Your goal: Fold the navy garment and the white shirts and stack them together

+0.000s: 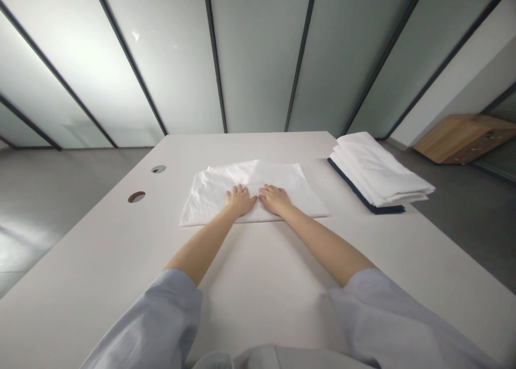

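Note:
A white folded cloth (290,183), perhaps a garment, lies flat on the white table (262,283) in front of me. Its left part looks shinier and more wrinkled, and its right part smoother. On the middle of the cloth rests my left hand (239,200), palm down with the fingers spread. My right hand (274,199) lies flat beside it, fingers stretched forward. The two thumbs nearly meet. Neither hand grips anything; both press on the cloth's upper surface.
A stack of folded white cloths (379,170) sits at the table's right edge, over a dark navy folded cloth (358,194). Two round cable holes, one open (136,197) and one capped (158,169), are at the left. Beyond stand frosted glass panels (258,57) and a wooden cabinet (455,138).

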### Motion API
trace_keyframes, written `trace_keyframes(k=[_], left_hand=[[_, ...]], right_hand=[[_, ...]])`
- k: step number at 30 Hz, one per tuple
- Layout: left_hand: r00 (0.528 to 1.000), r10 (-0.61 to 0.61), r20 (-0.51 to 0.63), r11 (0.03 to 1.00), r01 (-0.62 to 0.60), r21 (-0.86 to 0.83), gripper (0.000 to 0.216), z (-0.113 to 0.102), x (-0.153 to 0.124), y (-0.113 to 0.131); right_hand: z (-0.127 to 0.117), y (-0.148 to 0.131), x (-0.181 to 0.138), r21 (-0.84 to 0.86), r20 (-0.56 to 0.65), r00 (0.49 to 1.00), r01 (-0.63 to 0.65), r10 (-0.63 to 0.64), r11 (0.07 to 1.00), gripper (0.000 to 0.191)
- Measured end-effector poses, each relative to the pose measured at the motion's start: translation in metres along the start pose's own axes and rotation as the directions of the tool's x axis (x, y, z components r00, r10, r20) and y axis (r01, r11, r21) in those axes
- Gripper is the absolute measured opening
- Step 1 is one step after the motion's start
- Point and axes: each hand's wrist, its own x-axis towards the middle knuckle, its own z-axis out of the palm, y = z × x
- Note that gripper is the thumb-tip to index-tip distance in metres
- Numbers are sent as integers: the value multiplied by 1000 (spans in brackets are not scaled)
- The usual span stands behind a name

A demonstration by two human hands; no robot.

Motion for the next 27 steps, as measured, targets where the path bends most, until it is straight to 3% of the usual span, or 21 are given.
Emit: trace_keyframes(k=[4,8,17,21,27], left_hand=[[987,52,-153,999,-53,-2,52,1,12,2],[963,11,-271,1000,-14,-9,34,-1,8,14],[974,22,-226,1000,-26,-17,47,9,-5,21],[984,19,-179,1000,-23,-17,50,13,-2,18],[987,54,-150,998,-56,-12,52,13,0,14]], right_hand=[[6,8,15,26,-16,998,-61,62,998,43],[9,15,29,50,-25,995,-92,94,994,44],[12,17,29,34,-150,986,-67,71,997,33],[14,1,19,35,-129,990,-44,48,998,36],[12,-21,9,92,-76,989,-116,124,989,43]])
